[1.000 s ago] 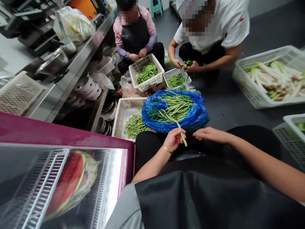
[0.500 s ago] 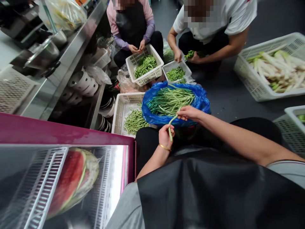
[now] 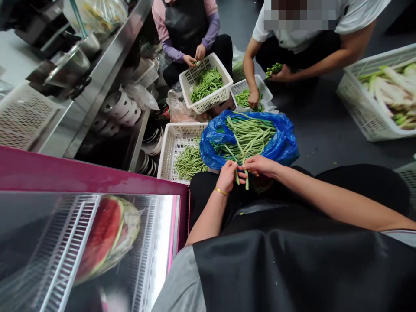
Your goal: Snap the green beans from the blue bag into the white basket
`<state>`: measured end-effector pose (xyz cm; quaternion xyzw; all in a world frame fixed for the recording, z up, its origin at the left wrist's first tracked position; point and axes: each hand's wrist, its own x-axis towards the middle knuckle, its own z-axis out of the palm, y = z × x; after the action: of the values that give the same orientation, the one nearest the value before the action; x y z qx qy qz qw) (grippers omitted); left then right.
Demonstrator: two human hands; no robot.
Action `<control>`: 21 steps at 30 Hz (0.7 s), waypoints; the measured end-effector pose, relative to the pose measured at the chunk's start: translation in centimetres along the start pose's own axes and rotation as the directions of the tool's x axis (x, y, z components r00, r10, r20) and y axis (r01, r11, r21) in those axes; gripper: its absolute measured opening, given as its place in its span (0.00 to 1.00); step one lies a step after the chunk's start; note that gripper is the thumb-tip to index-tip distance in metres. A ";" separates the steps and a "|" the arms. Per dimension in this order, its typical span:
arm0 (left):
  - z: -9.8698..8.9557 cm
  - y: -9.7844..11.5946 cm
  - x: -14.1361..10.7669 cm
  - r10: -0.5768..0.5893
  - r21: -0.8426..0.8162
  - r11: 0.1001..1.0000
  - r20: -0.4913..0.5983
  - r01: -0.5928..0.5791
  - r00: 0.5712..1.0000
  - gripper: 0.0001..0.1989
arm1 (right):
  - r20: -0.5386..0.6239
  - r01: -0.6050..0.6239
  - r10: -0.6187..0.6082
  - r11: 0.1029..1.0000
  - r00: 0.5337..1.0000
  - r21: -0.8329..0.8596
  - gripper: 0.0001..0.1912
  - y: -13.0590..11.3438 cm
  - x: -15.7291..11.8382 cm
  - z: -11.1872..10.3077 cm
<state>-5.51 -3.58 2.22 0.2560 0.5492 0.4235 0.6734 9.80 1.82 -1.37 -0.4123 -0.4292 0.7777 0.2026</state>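
Long green beans (image 3: 251, 132) lie in an open blue plastic bag (image 3: 286, 138) in front of my knees. At the bag's near edge my left hand (image 3: 229, 174), a gold bracelet at its wrist, is closed on green bean pieces. Close beside it, my right hand (image 3: 258, 166) pinches a green bean whose end hangs below the fingers. The fingertips of both hands nearly meet. Left of the bag, a white basket (image 3: 165, 151) holds short bean pieces (image 3: 190, 162).
Two people crouch opposite, one over a white basket of beans (image 3: 208, 84), the other reaching into a smaller basket (image 3: 237, 86). A crate of pale stalks (image 3: 373, 108) stands right. A glass-topped fridge with maroon edge (image 3: 130, 177) is at the left.
My hands have come together, and more bean pieces show between them. The person at the right has lowered a hand into the small basket. The view has shifted slightly.
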 end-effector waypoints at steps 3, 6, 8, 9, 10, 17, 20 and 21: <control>0.8 -2.6 0.9 -0.060 0.051 0.997 -0.041 0.062 0.997 0.20 | -0.124 -0.005 0.004 1.000 0.992 -0.011 0.22 1.1 -1.2 0.3; 0.6 -3.9 0.8 -0.041 0.092 0.995 -0.035 0.044 0.999 0.23 | -0.160 -0.023 0.026 0.999 0.987 0.023 0.23 1.4 -2.3 0.5; 0.2 -4.0 0.6 -0.043 0.093 0.995 0.037 0.039 0.998 0.24 | -0.141 -0.052 0.058 0.998 0.988 0.040 0.24 1.4 -2.6 0.4; 0.1 -3.9 0.4 -0.046 0.091 0.995 0.071 0.039 0.996 0.24 | -0.119 -0.067 0.072 0.997 0.990 0.045 0.24 1.4 -2.6 0.3; 0.0 -3.8 0.3 -0.050 0.087 0.995 0.100 0.041 0.994 0.24 | -0.090 -0.079 0.083 0.996 0.993 0.046 0.24 1.4 -2.6 0.2; -0.4 -3.9 0.2 -0.013 0.119 0.993 0.076 0.004 0.997 0.25 | 0.111 -0.016 0.036 0.984 0.993 -0.177 0.26 1.7 -2.2 -0.3; -0.8 -3.7 0.2 -0.044 0.116 0.993 0.178 0.023 0.983 0.25 | 0.107 0.227 -0.202 0.792 0.973 -0.567 0.24 1.2 -2.9 -1.4; -0.9 -3.6 0.2 -0.050 0.102 0.994 0.205 0.030 0.978 0.25 | 0.062 0.291 -0.349 0.654 0.935 -0.698 0.22 0.9 -3.1 -1.8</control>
<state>-5.29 -5.37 -1.03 0.3205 0.5013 0.3534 0.7219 13.13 0.16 -1.23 -0.4055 -0.7477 0.4932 0.1823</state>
